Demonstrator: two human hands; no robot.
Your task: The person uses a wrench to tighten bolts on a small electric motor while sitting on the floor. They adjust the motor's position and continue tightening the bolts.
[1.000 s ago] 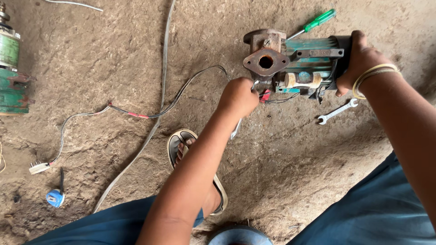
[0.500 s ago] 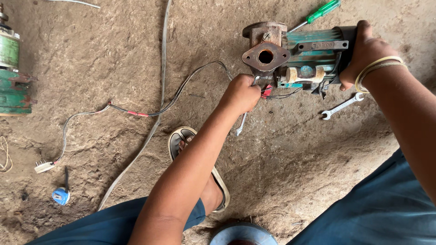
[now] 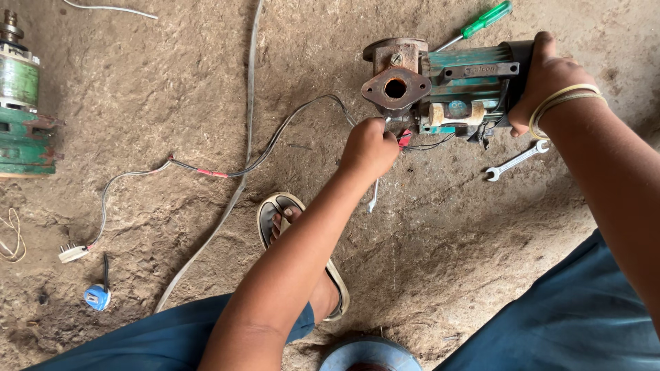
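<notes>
A green water pump point(image 3: 467, 86) with a rusty brown flange point(image 3: 395, 88) lies on the dirt floor. My left hand point(image 3: 370, 148) is a closed fist right under the flange, gripping a thin metal tool point(image 3: 373, 198) whose end sticks out below the fist. Red and black wires point(image 3: 412, 141) run from the pump beside that fist. My right hand point(image 3: 546, 79), with bangles on the wrist, grips the pump's dark rear end and steadies it.
A green-handled screwdriver point(image 3: 485, 19) lies behind the pump and a spanner point(image 3: 515, 161) in front of it. A cable point(image 3: 206, 172) leads left to a white plug point(image 3: 72, 253). Another green motor point(image 3: 20, 117) stands far left. My sandalled foot point(image 3: 295, 233) rests near the middle.
My left fist has shifted slightly under the flange with the tool still in it. My right hand keeps its hold on the pump's rear.
</notes>
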